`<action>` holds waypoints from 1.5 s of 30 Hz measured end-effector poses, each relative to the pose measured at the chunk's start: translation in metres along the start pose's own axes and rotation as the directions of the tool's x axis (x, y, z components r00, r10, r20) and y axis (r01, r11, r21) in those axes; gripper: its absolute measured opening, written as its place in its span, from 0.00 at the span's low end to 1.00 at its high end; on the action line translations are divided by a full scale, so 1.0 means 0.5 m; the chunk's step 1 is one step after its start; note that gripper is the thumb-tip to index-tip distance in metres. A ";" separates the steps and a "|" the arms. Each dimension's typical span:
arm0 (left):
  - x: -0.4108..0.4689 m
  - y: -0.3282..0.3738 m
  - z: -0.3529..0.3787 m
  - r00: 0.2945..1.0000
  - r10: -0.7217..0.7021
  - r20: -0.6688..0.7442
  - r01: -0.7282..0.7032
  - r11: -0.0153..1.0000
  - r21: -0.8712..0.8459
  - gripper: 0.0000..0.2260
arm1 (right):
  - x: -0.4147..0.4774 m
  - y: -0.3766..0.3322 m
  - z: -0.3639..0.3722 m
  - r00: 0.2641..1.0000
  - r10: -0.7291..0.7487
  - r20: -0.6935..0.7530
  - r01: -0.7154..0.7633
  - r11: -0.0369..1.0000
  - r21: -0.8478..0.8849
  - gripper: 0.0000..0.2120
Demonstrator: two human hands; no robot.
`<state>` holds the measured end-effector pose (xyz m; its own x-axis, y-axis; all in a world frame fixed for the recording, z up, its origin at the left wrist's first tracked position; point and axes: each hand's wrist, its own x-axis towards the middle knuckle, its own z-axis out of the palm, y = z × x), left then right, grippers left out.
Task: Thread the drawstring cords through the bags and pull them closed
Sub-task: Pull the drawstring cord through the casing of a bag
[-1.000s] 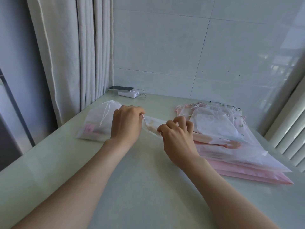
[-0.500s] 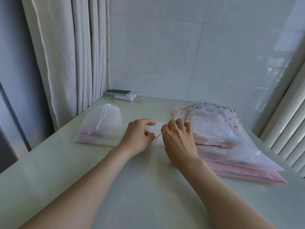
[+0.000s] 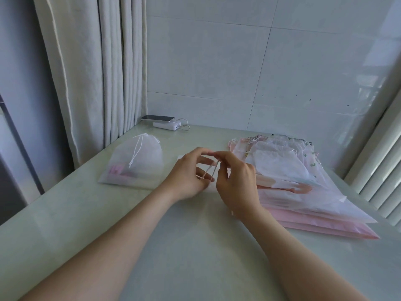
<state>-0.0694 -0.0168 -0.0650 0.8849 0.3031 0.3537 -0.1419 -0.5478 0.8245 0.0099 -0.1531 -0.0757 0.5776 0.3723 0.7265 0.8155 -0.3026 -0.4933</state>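
Over the last second the hands have come together off the hem. The left hand (image 3: pixel 186 177) and right hand (image 3: pixel 236 179) now pinch the drawstring cord (image 3: pixel 208 172) taut between curled fingertips, the other fingers loosely spread. The bag (image 3: pixel 181 158) lies flat beneath the fingers, mostly hidden. Judgement: the cord is through and cinching is beginning.

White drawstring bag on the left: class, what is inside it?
Through the white drawstring bag a pink item shows near its bottom; the fabric blurs what it is, and anything else inside is hidden.
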 end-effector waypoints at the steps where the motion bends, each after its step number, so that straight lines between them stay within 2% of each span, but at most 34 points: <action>1: -0.001 0.003 -0.001 1.000 -0.021 0.012 0.022 1.000 -0.022 0.28 | 0.000 -0.001 -0.001 1.000 -0.015 0.001 0.015 1.000 0.011 0.20; 3: -0.001 0.006 -0.003 0.998 -0.046 0.041 0.049 0.997 -0.058 0.30 | -0.001 -0.006 -0.004 0.999 -0.033 0.021 0.032 0.998 0.045 0.21; 6: 0.000 0.007 -0.008 0.994 -0.072 0.078 0.081 0.991 -0.111 0.33 | -0.003 -0.012 -0.006 0.994 0.018 0.108 -0.029 0.994 0.107 0.17; 9: 0.000 0.010 -0.016 0.993 -0.091 0.081 0.101 0.985 -0.138 0.32 | 0.000 -0.013 -0.005 0.979 0.051 0.198 -0.070 0.993 0.090 0.15; 12: 0.003 0.010 -0.022 0.993 -0.116 0.037 0.119 0.987 -0.109 0.28 | 0.001 -0.004 -0.003 0.978 -0.053 0.203 0.066 0.996 -0.057 0.16; 14: 0.007 0.008 -0.025 0.991 -0.127 -0.035 0.125 0.990 -0.065 0.25 | 0.002 0.001 0.001 0.972 -0.086 0.219 0.116 0.985 -0.128 0.15; 17: 0.009 0.009 -0.025 0.987 -0.053 -0.153 0.071 0.991 0.117 0.17 | 0.002 0.002 0.004 0.981 -0.047 0.188 0.077 0.985 -0.155 0.15; 21: 0.012 0.006 -0.012 0.977 0.060 -0.203 -0.001 0.960 0.279 0.07 | 0.005 -0.002 0.006 0.994 -0.010 0.106 0.028 0.986 -0.165 0.05; 25: 0.012 0.006 -0.006 0.961 0.146 -0.236 -0.032 0.903 0.428 0.04 | -0.001 -0.003 0.011 0.988 -0.107 0.112 0.131 0.964 -0.230 0.11; 29: 0.009 0.016 -0.010 0.931 0.177 -0.319 0.001 0.873 0.487 0.04 | -0.006 0.006 0.016 0.985 -0.087 0.148 0.121 0.963 -0.240 0.10; 33: 0.012 0.016 -0.002 0.914 0.180 -0.364 0.001 0.895 0.446 0.09 | -0.005 -0.012 0.017 0.988 0.090 0.124 -0.084 0.995 -0.054 0.09; 38: 0.016 0.009 0.001 0.940 0.154 -0.304 -0.028 0.924 0.381 0.08 | 0.003 -0.024 -0.003 0.929 0.295 0.222 -0.340 0.919 0.198 0.10; 42: 0.017 0.010 0.003 0.960 0.138 -0.245 -0.052 0.943 0.327 0.07 | 0.005 -0.018 -0.005 0.901 0.367 0.230 -0.422 0.863 0.277 0.12; 45: 0.012 0.016 0.009 0.966 0.184 -0.181 -0.129 0.952 0.278 0.06 | 0.005 -0.015 -0.008 0.901 0.369 0.229 -0.426 0.855 0.297 0.13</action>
<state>-0.0633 -0.0226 -0.0583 0.7481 0.3333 0.5738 -0.1260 -0.7777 0.6159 0.0050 -0.1534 -0.0681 0.8295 0.4248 0.3627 0.4618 -0.1563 -0.8731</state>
